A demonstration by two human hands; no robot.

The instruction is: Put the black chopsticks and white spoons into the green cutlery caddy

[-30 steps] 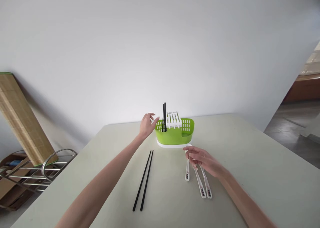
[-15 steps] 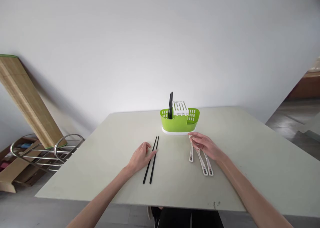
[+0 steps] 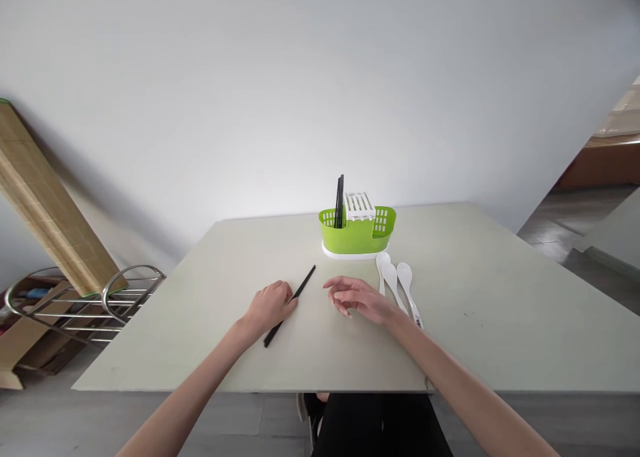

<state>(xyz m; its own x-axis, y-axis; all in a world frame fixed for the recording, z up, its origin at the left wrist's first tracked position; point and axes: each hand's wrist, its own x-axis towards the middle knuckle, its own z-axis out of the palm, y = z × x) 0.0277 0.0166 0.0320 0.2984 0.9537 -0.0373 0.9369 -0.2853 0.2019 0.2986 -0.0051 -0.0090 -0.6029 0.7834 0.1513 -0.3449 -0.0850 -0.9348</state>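
Pressed together on the table, a pair of black chopsticks (image 3: 305,283) slants away from me. My left hand (image 3: 271,306) is closed round their middle and hides that part. To the right, my right hand (image 3: 357,298) hovers with loosely bent fingers apart, holding nothing. Several white spoons (image 3: 405,274) lie beyond and beside its wrist, bowls pointing away; the hand and forearm cover some handles. Behind them stands a green cutlery basket (image 3: 356,237) with a white slatted top and a white base. Black chopsticks (image 3: 339,200) stand upright in its left compartment.
The pale table (image 3: 165,337) meets a white wall at the back. Left of it are a metal rack (image 3: 133,297), a cardboard box (image 3: 30,333) and a rolled bamboo mat (image 3: 55,203) leaning on the wall.
My left hand has drawn the two chopsticks together and moved slightly left. My right hand has left the spoons and come left toward the chopsticks, uncovering the spoon bowls. The view has shifted a little.
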